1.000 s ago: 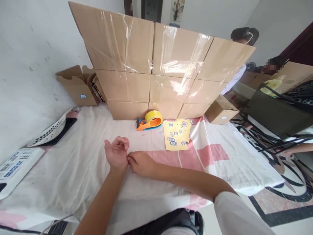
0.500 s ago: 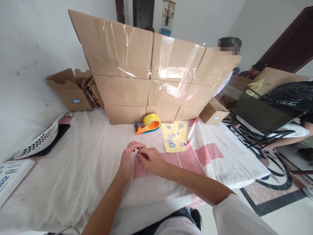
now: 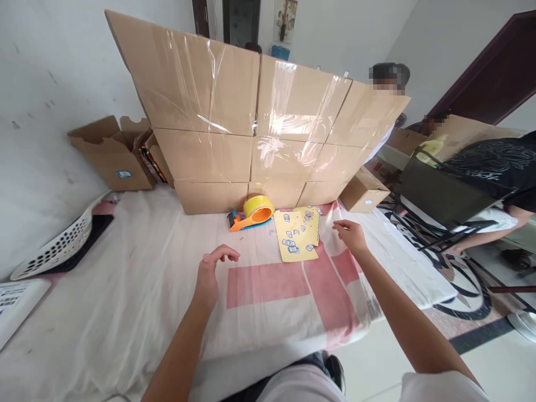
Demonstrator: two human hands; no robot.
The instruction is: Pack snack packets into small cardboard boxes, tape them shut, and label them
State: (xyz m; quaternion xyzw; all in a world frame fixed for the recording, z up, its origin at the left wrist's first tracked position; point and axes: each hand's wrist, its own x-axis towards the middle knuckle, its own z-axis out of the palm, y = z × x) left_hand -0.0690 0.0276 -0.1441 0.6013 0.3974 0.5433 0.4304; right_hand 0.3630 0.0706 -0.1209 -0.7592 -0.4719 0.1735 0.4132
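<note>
My left hand [image 3: 210,273] hovers over the white and pink cloth on the table. Its fingers are loosely bent and apart, with nothing seen in them. My right hand [image 3: 350,235] is to the right of a yellow sheet [image 3: 298,231], its fingertips pinched together and pointing left. Whatever may be between them is too small to make out. Several small bluish-white printed pieces [image 3: 291,245] lie on the sheet, some overlapping. Left of it sits an orange tape dispenser [image 3: 240,223] with a roll of yellow tape [image 3: 259,205].
A tall taped cardboard panel [image 3: 234,117] stands behind the sheet. Cardboard boxes flank it, one at the left [image 3: 121,164] and one at the right [image 3: 365,190]. A white perforated basket [image 3: 58,245] lies at the left wall. A seated person [image 3: 498,167] is at the right.
My two hands were together over the cloth. Now my right hand has moved away to the right, past the yellow sheet. My left hand has stayed nearly in place, its fingers free.
</note>
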